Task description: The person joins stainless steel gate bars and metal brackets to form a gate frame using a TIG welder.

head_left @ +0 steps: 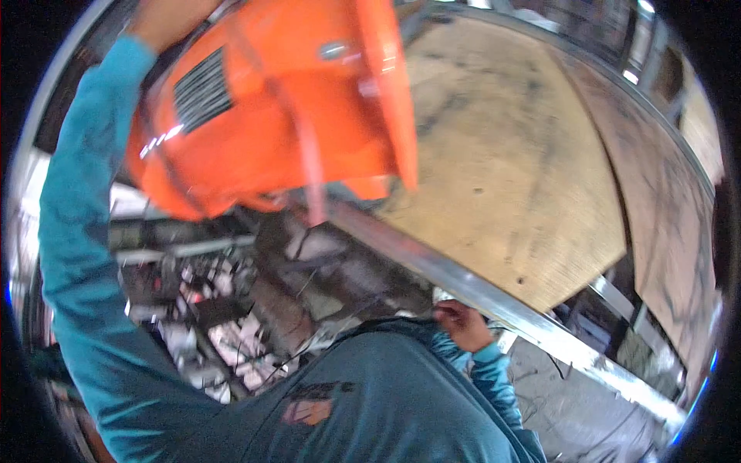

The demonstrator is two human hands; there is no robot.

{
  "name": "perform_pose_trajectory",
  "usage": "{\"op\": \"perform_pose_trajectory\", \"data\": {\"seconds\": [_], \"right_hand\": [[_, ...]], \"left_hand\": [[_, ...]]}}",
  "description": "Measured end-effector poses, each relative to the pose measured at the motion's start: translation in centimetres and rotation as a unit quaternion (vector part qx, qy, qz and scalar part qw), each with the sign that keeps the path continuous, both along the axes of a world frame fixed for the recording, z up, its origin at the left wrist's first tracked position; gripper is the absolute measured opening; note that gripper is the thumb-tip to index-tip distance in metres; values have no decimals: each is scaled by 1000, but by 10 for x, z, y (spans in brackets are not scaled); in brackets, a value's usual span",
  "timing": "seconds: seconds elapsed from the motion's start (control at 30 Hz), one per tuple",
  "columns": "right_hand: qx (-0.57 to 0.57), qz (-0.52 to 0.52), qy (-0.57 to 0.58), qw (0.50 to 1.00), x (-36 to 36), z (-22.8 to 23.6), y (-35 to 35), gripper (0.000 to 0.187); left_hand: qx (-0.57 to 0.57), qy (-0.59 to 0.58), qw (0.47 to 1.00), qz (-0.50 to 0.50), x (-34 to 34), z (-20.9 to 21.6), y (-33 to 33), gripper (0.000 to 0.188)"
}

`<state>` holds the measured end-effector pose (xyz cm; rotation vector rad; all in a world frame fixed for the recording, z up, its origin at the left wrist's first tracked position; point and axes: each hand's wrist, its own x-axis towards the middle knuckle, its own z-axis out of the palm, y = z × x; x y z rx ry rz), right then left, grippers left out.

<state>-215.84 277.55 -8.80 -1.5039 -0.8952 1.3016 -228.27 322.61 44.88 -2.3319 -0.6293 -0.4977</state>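
Observation:
A large glossy orange shell [270, 108] with a flared rim, a dark label and a pale strap fills the upper left, close to me and smeared by motion. At its upper left edge is my left hand [171, 19], raised on a bent arm. The picture's edge cuts off its fingers, so I cannot see whether they grip the shell. Low in front of my body, my right hand [463, 324] is closed, fingers curled in beside a shiny metal rail [494, 297]. What it holds, if anything, is too small or blurred to make out.
Beyond the rail lies a worn plywood sheet [509, 162], with a second, darker board [656, 201] to its right. Cluttered scraps and metal parts [231, 347] lie below the orange shell. A grey surface [579, 409] with thin wires shows at the lower right.

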Motion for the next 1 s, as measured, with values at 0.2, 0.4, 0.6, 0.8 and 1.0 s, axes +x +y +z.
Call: {"op": "perform_pose_trajectory", "data": {"seconds": [0.2,0.4,0.6,0.8,1.0], "right_hand": [[30,3,-4,1000,29,23,-6,43],[59,-15,2,998,54,53,-23,46],[26,-128,6,991,49,60,-65,46],[-29,-180,-6,983,50,70,-87,53],[-53,-224,15,973,50,60,-104,56]], "left_hand": [[-112,-29,993,-21,79,-53,-7,35],[-218,-35,975,-24,184,-96,-29,30],[-256,-26,962,-88,278,-151,-33,31],[-299,7,940,-164,350,-212,-7,35],[-302,50,936,-177,389,-208,-40,24]]}}
